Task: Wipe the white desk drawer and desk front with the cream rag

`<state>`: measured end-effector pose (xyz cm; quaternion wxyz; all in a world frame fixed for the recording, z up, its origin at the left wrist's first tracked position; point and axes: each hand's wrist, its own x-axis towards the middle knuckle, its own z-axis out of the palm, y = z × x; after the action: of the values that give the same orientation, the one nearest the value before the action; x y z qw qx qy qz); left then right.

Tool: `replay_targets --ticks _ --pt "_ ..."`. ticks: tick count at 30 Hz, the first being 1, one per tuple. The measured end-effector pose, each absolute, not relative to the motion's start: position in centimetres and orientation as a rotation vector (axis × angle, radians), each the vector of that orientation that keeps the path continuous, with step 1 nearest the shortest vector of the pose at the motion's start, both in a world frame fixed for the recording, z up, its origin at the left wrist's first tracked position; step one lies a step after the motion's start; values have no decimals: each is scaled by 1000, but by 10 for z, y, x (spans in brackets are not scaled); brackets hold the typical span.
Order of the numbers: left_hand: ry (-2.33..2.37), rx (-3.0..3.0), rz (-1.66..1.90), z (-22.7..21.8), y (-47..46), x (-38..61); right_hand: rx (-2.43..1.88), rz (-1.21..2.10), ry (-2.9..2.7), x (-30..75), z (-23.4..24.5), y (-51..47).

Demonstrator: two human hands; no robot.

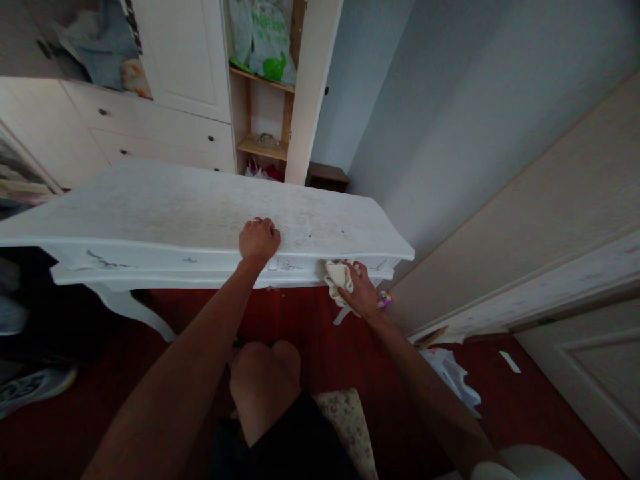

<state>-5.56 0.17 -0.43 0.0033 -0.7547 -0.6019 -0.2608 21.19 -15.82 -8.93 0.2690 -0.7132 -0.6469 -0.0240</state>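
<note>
A white table [200,207] with scuffed, greyish marks on its top stands before me. My left hand [259,239] is closed in a fist and rests on the top near the front edge; nothing shows in it. My right hand [364,291] grips a crumpled cream cloth [339,277] against the table's carved front panel, toward the right end. Part of the cloth hangs below the panel, and the fingers behind it are partly hidden.
A white cabinet [185,53] with an open door stands behind the table, plastic bags [270,40] on its shelf. A grey wall [450,120] rises at the right. On the red floor lie a white plastic bag [453,377] and a shoe [37,390].
</note>
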Motion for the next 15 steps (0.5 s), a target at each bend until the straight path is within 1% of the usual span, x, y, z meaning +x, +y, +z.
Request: replay_targets --ticks 3,7,11,15 --pt "-1887 -2370 -791 -3 1 -56 -2085 -87 -1926 197 -79 -145" --pt "-1894 -2368 -784 -3 1 -56 -2234 -166 -1938 204 -75 -141" --pt "-1898 -2345 -772 -2 1 -55 -2338 -195 -1855 248 -87 -150" --pt "-1886 -2348 -746 -1 0 -55 -2311 -71 -1731 298 -107 -170"
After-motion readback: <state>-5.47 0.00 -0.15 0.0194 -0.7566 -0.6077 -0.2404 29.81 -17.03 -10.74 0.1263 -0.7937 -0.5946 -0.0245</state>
